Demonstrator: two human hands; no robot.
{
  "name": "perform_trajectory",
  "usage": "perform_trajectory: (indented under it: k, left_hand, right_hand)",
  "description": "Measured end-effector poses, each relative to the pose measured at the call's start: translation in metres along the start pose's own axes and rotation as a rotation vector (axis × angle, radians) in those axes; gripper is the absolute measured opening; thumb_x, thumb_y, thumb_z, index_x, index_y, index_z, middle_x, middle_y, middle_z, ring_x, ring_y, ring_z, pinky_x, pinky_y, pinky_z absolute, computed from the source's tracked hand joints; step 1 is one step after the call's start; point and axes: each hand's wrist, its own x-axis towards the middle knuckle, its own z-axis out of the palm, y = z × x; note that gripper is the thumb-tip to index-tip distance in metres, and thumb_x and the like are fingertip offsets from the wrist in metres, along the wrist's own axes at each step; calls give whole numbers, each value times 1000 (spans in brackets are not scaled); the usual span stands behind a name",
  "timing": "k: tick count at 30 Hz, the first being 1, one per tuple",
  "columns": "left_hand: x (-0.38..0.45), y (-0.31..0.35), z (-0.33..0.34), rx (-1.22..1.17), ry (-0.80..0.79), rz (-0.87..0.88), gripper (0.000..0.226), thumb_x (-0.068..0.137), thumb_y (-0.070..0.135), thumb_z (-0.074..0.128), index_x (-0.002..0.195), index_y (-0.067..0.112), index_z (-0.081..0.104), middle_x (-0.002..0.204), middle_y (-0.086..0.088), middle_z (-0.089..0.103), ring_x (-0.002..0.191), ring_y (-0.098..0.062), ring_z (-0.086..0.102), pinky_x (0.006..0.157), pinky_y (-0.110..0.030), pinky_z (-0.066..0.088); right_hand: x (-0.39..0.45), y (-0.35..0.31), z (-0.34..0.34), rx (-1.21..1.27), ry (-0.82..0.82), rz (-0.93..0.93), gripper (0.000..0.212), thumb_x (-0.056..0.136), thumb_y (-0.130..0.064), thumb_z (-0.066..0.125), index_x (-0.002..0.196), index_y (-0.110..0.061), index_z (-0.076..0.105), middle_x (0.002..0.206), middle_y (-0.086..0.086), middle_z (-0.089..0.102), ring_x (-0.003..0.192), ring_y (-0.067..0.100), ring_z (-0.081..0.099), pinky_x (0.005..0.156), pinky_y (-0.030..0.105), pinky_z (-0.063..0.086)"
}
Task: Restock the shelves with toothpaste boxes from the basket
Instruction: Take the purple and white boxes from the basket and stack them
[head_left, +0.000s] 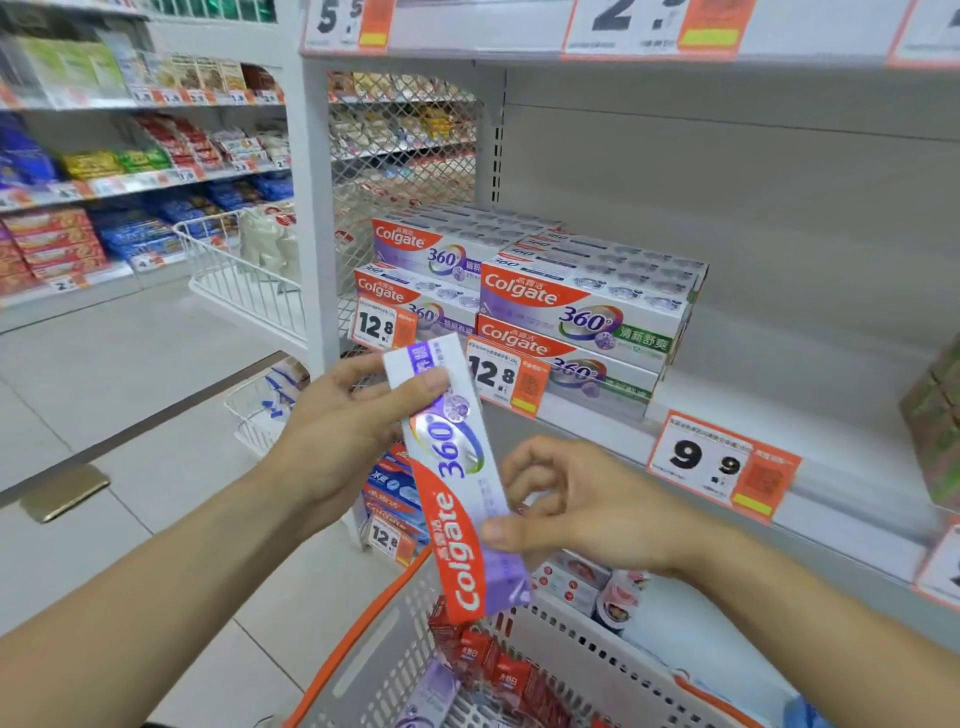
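Both hands, left (343, 415) and right (566, 514), pinch my toothpaste box (457, 478) above the basket (363, 639); shelving step, next I level it onto the purple stack (431, 260)

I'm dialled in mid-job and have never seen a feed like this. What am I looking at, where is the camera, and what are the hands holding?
There is no machine here: these are a person's two bare hands, filmed by one wide-angle camera worn on the head, looking forward and down. The left hand grips the upper end of a toothpaste box, and the right hand pinches it lower down. The box is tilted, held above the basket, which holds more boxes. Ahead, the shelf carries stacked boxes on its left, behind price tags. To their right the shelf looks bare.
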Motion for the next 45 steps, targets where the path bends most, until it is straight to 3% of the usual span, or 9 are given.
perform_trajectory:
  k: [3, 7, 13, 17, 21, 28, 32, 37, 45]
  left_hand:
    - [-5, -5, 6, 95, -81, -64, 53, 75, 29, 79, 116, 0, 63, 107, -19, 75, 84, -24, 74, 68, -30, 61]
    - [-14, -13, -6, 531, -534, -339, 58, 79, 31, 81, 129, 14, 58, 117, -9, 73, 106, -28, 71, 91, -46, 58]
    - [-7, -3, -20, 513, -715, -301, 50, 88, 14, 75, 133, 11, 54, 121, -20, 69, 104, -42, 69, 89, -44, 59]
    - [4, 4, -36, 452, -559, -212, 66, 66, 28, 91, 124, 9, 65, 119, -22, 70, 104, -44, 69, 88, -46, 59]
    - [14, 8, -40, 216, -260, -70, 80, 43, 45, 99, 108, 7, 74, 109, -21, 74, 90, -37, 75, 76, -39, 62]
    - [26, 13, -27, 273, 124, 253, 33, 85, 26, 72, 111, 6, 69, 105, -19, 72, 72, -15, 70, 69, -26, 61]
    - [44, 32, -21, 339, 191, 427, 26, 97, 20, 64, 122, 16, 67, 101, 0, 70, 78, -9, 71, 82, -32, 61]
    - [83, 40, -15, 307, 311, 502, 65, 97, 10, 61, 154, 17, 31, 123, 3, 56, 83, 8, 63, 75, -17, 55]
    - [118, -10, -11, 781, 138, 537, 80, 91, 8, 60, 159, 22, 20, 166, -7, 12, 148, -13, 20, 108, -13, 16]
  right_hand:
    - [1, -1, 6, 175, 64, 9, 54, 65, -24, 87, 106, -4, 59, 101, 19, 72, 84, 37, 73, 77, 52, 61]
    - [2, -1, 3, 441, 166, -16, 65, 67, -18, 82, 118, 9, 50, 107, 26, 72, 88, 33, 74, 66, 41, 62]
    - [0, -7, -15, 316, 248, -169, 62, 72, -25, 83, 124, -5, 58, 119, 14, 71, 106, 31, 71, 88, 49, 59]
    - [-4, -24, -41, 527, 518, -374, 49, 75, -20, 77, 117, -4, 58, 95, 10, 76, 78, 23, 73, 64, 37, 61]
    - [-8, -23, -52, 353, 486, -327, 49, 69, -24, 77, 112, -10, 59, 93, 8, 77, 80, 22, 75, 61, 34, 61]
    - [-3, -21, -18, -274, 236, -181, 50, 72, -43, 87, 112, -41, 57, 96, 0, 72, 82, 16, 72, 77, 49, 59]
    - [24, -35, -10, -317, 471, -265, 54, 63, -50, 86, 108, -44, 57, 103, -10, 68, 94, 11, 66, 85, 47, 56]
    - [71, -100, -24, -506, 704, -417, 38, 76, -42, 84, 110, -35, 69, 106, -7, 71, 86, 9, 67, 82, 31, 54]
    - [161, -150, -44, -775, 690, -347, 39, 77, -38, 81, 110, -22, 68, 110, 7, 69, 109, 24, 62, 91, 37, 52]
